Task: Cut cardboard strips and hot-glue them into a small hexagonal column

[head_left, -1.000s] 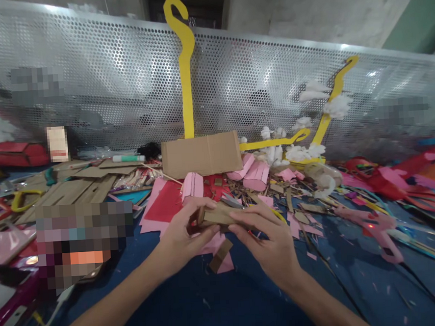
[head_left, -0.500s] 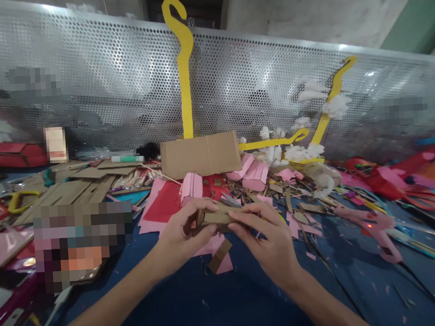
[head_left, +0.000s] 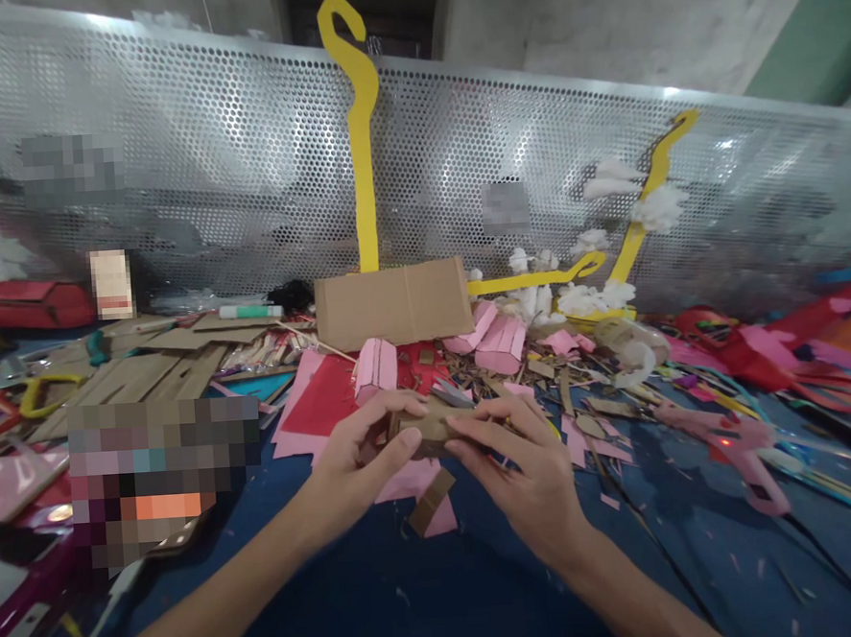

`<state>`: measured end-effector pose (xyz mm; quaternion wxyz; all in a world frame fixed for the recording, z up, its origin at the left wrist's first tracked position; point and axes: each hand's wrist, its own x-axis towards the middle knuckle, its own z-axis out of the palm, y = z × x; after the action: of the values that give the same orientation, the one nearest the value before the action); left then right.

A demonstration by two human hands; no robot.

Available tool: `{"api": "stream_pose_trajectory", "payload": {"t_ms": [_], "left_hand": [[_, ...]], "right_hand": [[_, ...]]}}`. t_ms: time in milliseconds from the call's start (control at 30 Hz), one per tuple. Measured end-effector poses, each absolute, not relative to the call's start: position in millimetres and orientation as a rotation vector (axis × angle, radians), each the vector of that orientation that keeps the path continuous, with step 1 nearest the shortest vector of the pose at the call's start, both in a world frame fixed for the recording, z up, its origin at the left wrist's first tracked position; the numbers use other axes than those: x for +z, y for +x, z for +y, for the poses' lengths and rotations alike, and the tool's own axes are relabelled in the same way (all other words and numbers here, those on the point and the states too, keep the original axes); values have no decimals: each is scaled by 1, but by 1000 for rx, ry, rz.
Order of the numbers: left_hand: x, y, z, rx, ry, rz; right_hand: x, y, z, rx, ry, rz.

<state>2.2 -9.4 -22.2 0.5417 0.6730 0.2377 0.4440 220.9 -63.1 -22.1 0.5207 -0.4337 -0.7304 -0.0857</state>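
Between my two hands is a small folded cardboard piece (head_left: pixel 433 433), held above the blue table. My left hand (head_left: pixel 365 452) grips its left end, the thumb lying along the near face. At the right end, my right hand (head_left: pixel 524 452) pinches it between thumb and fingers. Just beyond my hands lies a pink paper box shape (head_left: pixel 376 368), with red paper (head_left: pixel 315 394) beside it. Below the cardboard, a brown strip (head_left: pixel 432 503) rests on a pink paper scrap (head_left: pixel 444 519). Parts of the held piece are hidden by my fingers.
A pink glue gun (head_left: pixel 728 442) with a red light lies at right, its cord trailing toward me. A cardboard box (head_left: pixel 394 304) with a tall yellow hook (head_left: pixel 363 169) stands ahead, before a perforated metal panel (head_left: pixel 445 163). Flat cardboard pieces (head_left: pixel 133 380) pile up at left.
My left thumb has shifted up and right onto the cardboard piece's near face. My right hand has barely moved, and both hands keep their hold.
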Motion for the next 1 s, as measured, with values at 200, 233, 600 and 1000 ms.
{"api": "stream_pose_trajectory", "payload": {"t_ms": [200, 233, 600, 1000], "left_hand": [[-22, 3, -11, 1086, 1613, 571], [-23, 3, -11, 1084, 1612, 566], [-33, 2, -1, 1153, 1541, 459], [-22, 2, -2, 1119, 1430, 523]], "right_hand": [[-22, 217, -64, -208, -1039, -1765], [-22, 216, -64, -206, -1036, -1767], [-19, 220, -62, -287, -982, -1775], [-18, 220, -63, -152, -1039, -1700]]}}
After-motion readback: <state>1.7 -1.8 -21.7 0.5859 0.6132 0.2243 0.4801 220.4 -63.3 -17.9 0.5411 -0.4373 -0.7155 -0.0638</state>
